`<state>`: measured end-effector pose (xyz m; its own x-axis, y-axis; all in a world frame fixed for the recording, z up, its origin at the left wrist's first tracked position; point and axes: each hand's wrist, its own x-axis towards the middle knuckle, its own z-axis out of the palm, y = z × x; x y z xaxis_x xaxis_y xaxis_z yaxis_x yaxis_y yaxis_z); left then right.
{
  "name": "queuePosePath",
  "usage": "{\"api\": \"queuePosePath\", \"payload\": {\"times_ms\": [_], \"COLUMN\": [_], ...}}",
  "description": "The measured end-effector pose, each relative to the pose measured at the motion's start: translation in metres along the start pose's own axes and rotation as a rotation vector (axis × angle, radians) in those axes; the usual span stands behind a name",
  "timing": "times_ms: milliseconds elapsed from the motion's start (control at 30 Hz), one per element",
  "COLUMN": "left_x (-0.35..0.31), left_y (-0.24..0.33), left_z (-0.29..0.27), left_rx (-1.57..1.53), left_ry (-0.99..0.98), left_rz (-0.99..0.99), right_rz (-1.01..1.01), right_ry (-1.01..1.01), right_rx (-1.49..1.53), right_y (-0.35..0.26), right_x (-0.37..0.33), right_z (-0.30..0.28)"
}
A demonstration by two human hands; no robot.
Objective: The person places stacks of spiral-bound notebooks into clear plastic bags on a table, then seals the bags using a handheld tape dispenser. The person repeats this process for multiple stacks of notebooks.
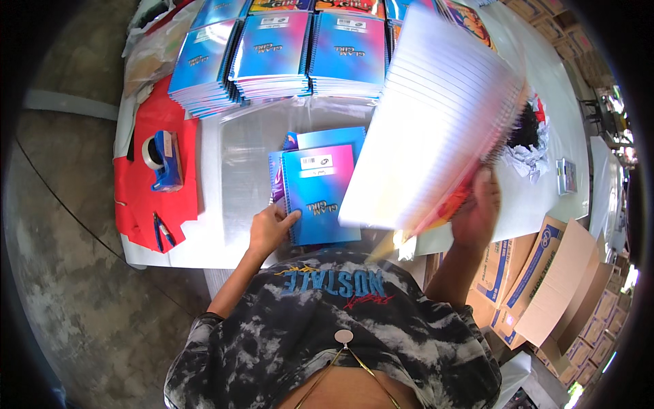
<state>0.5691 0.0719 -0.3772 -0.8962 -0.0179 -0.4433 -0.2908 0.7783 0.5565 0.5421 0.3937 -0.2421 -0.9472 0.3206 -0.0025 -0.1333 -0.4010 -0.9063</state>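
At the table's near edge, my left hand (270, 230) pinches the lower left edge of a blue and pink spiral notebook (320, 204), its thumb on the cover. Under that one, other spiral notebooks (334, 136) stick out at the top and left, one with a purple cover. To the right, my right hand (477, 208) grips a raised spiral notebook (429, 116), tilted with its lined white pages toward me and smeared by motion. A bit of its red and orange cover shows beside my fingers. The raised notebook hides part of the table behind it.
Several stacks of spiral notebooks (269, 51) line the far side. On the left, a blue tape dispenser (163, 160) and a pen (162, 232) lie on red sheeting (136, 191). Crumpled paper (535, 160) sits at the right; open cardboard boxes (558, 279) stand below that side.
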Motion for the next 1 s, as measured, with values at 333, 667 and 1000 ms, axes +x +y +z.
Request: {"api": "queuePosePath", "payload": {"times_ms": [333,667,1000], "left_x": [0.023,0.034,0.032], "left_y": [0.065,0.075,0.066], "left_z": [0.016,0.045,0.051], "left_rx": [-0.039,0.317,0.324], "left_ry": [0.262,0.188,0.226], "left_rz": [0.463,0.54,0.473], "right_rz": [0.442,-0.322,-0.373], "right_ry": [-0.274,0.695,0.582], "right_rx": [-1.121,-1.338,-1.346], "right_y": [0.131,0.029,0.087], "right_x": [0.002,0.365,0.481], "right_z": [-0.016,-0.176,-0.212]}}
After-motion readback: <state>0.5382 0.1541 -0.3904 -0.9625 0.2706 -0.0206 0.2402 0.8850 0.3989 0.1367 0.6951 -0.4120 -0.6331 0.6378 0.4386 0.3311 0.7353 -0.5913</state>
